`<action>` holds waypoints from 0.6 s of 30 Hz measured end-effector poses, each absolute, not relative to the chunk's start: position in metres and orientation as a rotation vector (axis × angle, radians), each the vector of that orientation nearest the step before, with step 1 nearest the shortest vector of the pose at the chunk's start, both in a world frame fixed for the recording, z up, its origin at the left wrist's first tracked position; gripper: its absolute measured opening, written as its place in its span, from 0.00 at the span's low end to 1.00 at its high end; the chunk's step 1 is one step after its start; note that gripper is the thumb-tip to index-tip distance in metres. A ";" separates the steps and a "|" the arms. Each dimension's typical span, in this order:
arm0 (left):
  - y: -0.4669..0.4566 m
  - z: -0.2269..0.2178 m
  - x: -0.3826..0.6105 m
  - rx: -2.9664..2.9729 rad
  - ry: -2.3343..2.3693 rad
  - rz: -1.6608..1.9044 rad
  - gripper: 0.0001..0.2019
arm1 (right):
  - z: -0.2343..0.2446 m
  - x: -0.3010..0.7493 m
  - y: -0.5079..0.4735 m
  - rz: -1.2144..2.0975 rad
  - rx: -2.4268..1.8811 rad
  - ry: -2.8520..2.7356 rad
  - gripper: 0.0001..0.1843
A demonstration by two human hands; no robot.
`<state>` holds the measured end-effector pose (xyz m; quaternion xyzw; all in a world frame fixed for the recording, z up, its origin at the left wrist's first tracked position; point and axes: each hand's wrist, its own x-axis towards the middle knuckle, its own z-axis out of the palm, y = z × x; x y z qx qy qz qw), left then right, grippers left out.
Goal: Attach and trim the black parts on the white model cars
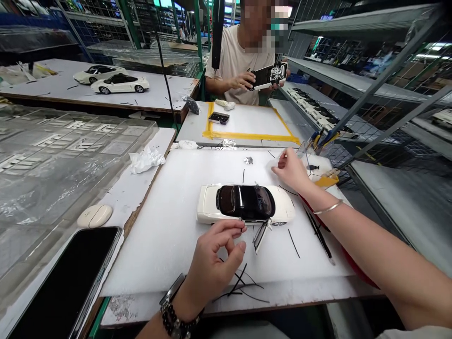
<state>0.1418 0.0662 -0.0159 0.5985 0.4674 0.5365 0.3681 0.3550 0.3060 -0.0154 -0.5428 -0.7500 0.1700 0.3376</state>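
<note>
A white model car (pixel 247 203) with a black roof sits on the white foam sheet (pixel 158 235), one door (pixel 260 237) swung out on the near side. My left hand (pixel 217 261) is beside that door; its fingertips reach the car's near side and the thumb stands apart from them. Beyond the car's front end, my right hand (pixel 291 170) has its fingers curled together above the sheet, near a clear, filmy piece. What they pinch is too small to make out. Thin black strips (pixel 240 278) lie near my left wrist.
A black pen-like tool (pixel 321 238) lies to the right. Pliers (pixel 323 139) stand by a yellow holder (pixel 326 181). Left are a phone (pixel 67 282), a cream case (pixel 94 216) and crumpled tissue (pixel 146 160). Opposite, a person holds a model car underside (pixel 264 77). Metal racks (pixel 370 84) rise at right.
</note>
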 end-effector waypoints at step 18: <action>0.060 -0.015 0.142 1.631 1.216 1.339 0.12 | 0.014 0.479 0.167 -0.251 -0.518 -3.023 0.15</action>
